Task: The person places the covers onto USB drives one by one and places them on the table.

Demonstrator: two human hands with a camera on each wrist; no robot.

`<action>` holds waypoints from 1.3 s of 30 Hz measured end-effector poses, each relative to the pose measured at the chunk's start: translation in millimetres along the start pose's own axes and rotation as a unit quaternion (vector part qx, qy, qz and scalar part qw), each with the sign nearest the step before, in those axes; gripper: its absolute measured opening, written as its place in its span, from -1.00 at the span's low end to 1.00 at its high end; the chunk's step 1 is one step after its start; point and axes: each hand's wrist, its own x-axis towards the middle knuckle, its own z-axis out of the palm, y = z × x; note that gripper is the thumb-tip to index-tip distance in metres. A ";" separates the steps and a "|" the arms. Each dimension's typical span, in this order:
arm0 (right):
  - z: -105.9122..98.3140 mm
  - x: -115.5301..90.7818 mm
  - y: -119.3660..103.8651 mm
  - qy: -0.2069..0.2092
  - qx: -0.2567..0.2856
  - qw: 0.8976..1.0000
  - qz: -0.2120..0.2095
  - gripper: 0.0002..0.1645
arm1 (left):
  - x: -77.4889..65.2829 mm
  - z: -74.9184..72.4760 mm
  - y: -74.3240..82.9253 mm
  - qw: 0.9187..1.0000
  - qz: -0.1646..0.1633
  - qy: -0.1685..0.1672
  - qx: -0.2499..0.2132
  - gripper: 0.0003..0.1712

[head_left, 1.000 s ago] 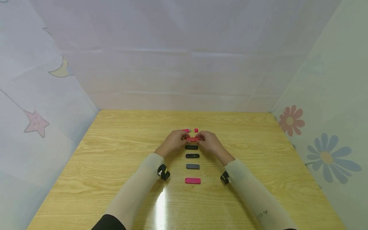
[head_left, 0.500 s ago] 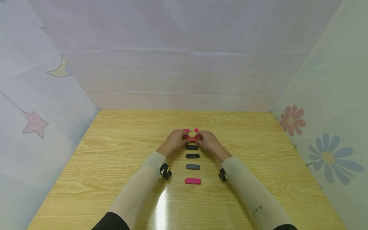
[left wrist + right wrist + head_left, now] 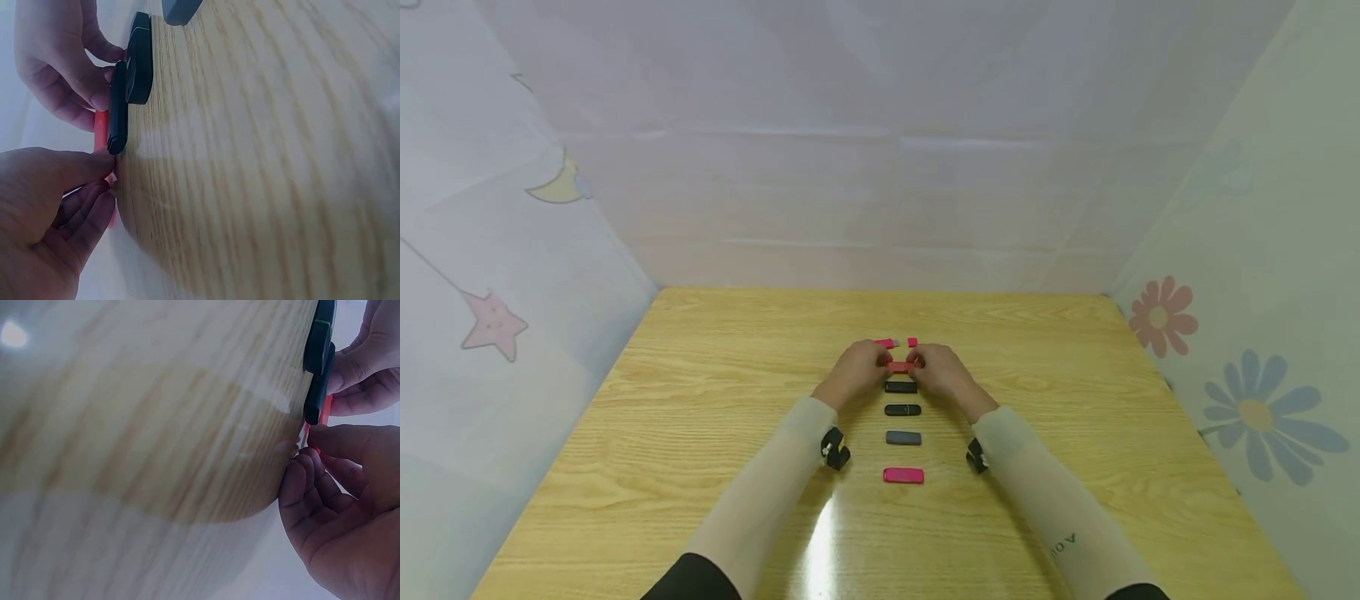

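My left hand (image 3: 857, 368) pinches the left end of a red USB stick (image 3: 900, 367) between thumb and fingers. At its other end my right hand (image 3: 946, 371) pinches it the same way, so both ends are hidden by fingertips. In the left wrist view, the red stick (image 3: 101, 128) shows behind a black USB stick (image 3: 117, 115). Just beyond the hands lies a pink USB stick (image 3: 886, 342) with its metal plug bare, and a small pink cap (image 3: 912, 342) sits apart to its right.
Nearer than the hands, a column of sticks lies crosswise on the wooden table (image 3: 700, 417): a black one (image 3: 901, 387), a rounded black one (image 3: 902, 410), a grey one (image 3: 903, 437) and a pink one (image 3: 903, 476). Printed sheets wall the table's back and sides.
My two hands have drawn slightly closer together on the red USB stick, and both forearms have shifted a little inward. The other sticks and the pink cap lie as before.
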 end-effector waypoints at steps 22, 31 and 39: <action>-2.0 -1.6 -4.2 -0.012 -0.006 1.000 0.005 -0.75 | 0.2 0.0 1.3 1.000 -0.008 0.002 0.007 -0.80; -2.9 -2.9 -4.0 -0.009 -0.032 0.999 -0.012 -0.74 | -1.3 -1.2 1.9 1.000 -0.003 -0.002 0.017 -0.79; -1.5 -1.8 -2.2 -0.013 -0.025 1.000 -0.013 -0.72 | -1.8 0.8 -0.6 0.999 0.007 0.000 0.033 -0.75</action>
